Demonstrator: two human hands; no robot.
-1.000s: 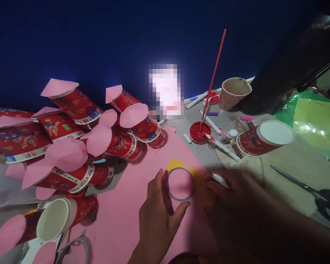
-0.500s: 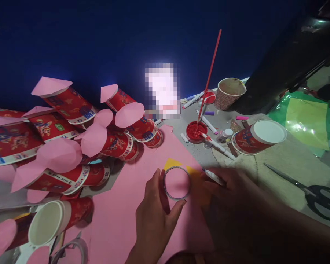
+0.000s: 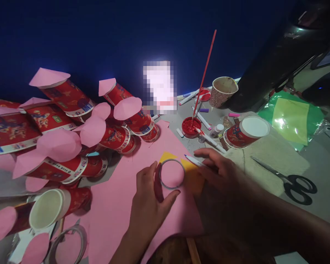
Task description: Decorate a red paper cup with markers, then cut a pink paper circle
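Observation:
A thin round ring (image 3: 184, 173) lies on a large pink paper sheet (image 3: 121, 205), with pink showing through its middle. My left hand (image 3: 148, 198) curves around the ring's left and lower sides, fingers on one edge and thumb near the other. In my right hand (image 3: 222, 176) is a white marker (image 3: 194, 161), its uncapped blue tip pointing left, just above and right of the ring and apart from it. Partly under the ring and my right hand lies a yellow paper piece (image 3: 191, 171).
Red paper cups (image 3: 74, 97) with pink paper tops crowd the left. Behind the sheet stand a red paint pot (image 3: 191, 128) with a brush (image 3: 206, 73), loose markers and a patterned cup (image 3: 224, 95). Scissors (image 3: 295, 183) and an upturned red cup (image 3: 235, 135) lie right.
My right hand has shifted up and left, and the marker tip has come nearer the ring's upper right. My left hand stays at the ring. The view has moved slightly.

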